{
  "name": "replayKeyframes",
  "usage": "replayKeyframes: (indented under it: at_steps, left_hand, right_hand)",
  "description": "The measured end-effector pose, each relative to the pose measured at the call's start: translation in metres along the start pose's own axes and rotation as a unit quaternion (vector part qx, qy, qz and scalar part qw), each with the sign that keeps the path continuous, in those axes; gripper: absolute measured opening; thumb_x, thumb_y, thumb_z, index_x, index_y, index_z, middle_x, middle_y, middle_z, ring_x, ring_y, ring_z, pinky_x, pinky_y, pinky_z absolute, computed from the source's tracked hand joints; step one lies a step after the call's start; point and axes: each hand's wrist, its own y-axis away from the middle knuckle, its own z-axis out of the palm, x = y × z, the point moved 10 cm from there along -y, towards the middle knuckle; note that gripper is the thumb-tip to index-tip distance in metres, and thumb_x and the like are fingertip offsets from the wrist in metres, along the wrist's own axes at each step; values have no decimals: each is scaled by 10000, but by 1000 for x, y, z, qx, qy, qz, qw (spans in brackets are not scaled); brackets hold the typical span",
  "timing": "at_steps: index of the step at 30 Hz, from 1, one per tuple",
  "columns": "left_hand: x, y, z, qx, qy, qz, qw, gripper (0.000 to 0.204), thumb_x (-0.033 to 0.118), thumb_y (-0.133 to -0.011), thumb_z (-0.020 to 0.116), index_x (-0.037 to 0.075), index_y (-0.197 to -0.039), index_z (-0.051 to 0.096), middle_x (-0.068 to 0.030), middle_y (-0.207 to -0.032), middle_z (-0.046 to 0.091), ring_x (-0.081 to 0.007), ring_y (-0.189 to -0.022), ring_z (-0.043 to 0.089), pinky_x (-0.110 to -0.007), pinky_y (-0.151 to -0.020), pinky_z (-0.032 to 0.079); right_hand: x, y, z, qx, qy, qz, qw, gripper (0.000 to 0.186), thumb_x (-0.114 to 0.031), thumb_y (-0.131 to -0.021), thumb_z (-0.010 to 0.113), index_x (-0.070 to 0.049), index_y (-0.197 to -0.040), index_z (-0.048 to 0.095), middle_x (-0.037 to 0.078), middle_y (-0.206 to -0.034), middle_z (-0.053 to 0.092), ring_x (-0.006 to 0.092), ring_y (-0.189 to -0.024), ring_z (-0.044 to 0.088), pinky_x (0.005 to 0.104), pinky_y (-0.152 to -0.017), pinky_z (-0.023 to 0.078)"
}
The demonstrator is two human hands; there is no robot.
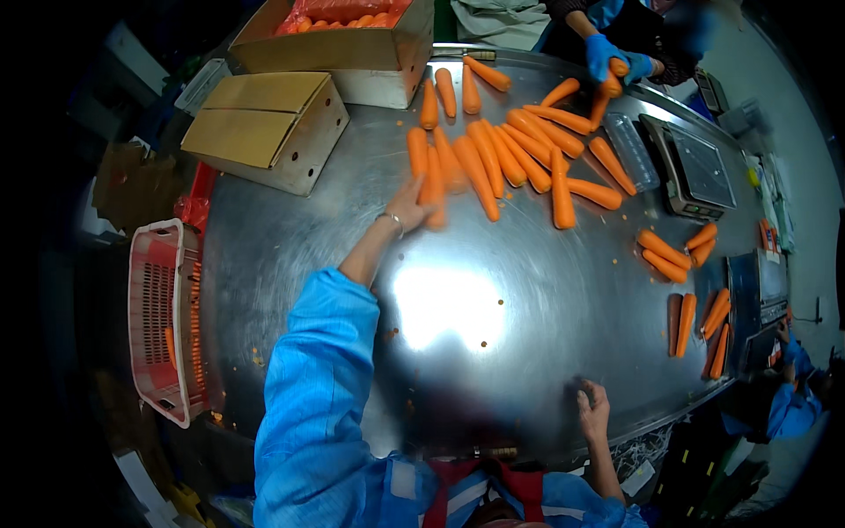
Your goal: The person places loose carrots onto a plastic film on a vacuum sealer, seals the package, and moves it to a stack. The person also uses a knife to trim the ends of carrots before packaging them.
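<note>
So the biggest thing here is the shiny stainless-steel counter [273, 246], with a brown closed cardboard box [246, 123] near its far left corner and a slatted pink plastic crate [158, 387] at the left edge. Over on the far right there's a flat-topped weighing scale [702, 167]. A co-worker's blue-gloved hand [602, 55] is on a carrot at the far edge.

The left hand [408, 206] reaches to the near left side of the loose pile of long orange carrots [484, 163], fingers against a blurry, tapered orange carrot [434, 187]. Too smeared for me to tell if that grip is really pinching it or just resting on it. The right hand [595, 410] is near the front edge, grip loosely spread, nothing in it that I can see.

My two cents: take the carrot round its thick middle, not the skinny tip, and slide it clear of its neighbours before lifting, since the pile looks ready to roll. Those little orange crumbs [483, 344] scattered about could make the metal slippery, so I'd wipe them away.
</note>
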Motion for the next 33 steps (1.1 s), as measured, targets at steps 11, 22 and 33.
replayKeyframes:
  at_steps: [11,22,33]
  left_hand:
    - [-50,341,-36,67,-174,-56,981,643,235,-740,682,58,-1299,419,-198,-1325,403,-368,-1214,388,-455,-1011,293]
    - [22,188,24,156,-54,-85,983,935,398,-694,731,90,-1414,221,-186,-1428,225,-344,-1296,262,-508,-1029,256]
    - [93,-24,141,143,6,-138,980,975,691,-725,521,247,-1456,54,-196,-1498,-18,-566,-1295,61,-625,-1038,121]
  right_hand:
    - [44,65,-36,47,-87,83,992,199,-91,-824,574,20,-987,603,172,-946,621,301,-888,615,345,-786,469]
    - [39,77,-66,12,-122,57,991,219,-125,-867,540,23,-1016,601,131,-881,650,190,-814,617,296,-735,470]
    - [164,205,-149,123,-179,231,948,186,-91,-844,544,34,-968,602,51,-718,594,99,-648,533,260,-598,436]
